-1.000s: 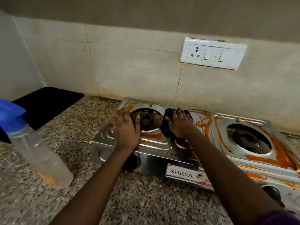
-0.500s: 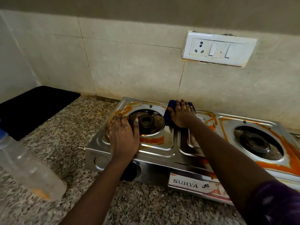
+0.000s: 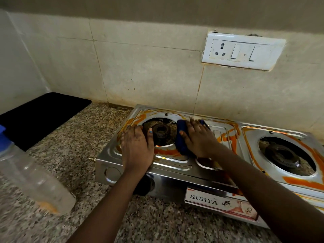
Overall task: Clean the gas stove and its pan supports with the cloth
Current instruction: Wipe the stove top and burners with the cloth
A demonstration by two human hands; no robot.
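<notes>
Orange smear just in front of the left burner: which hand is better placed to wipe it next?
Right. The right hand already presses the blue cloth beside that smear; the left hand only steadies the stove.

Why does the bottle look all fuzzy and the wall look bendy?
In the head view, the spray bottle sits close at the left edge, so it blurs; the wide-angle lens bows the wall tiles and tilts the switch plate; the steel stove shows soft glare streaks, and the upper wall is dim.
</notes>
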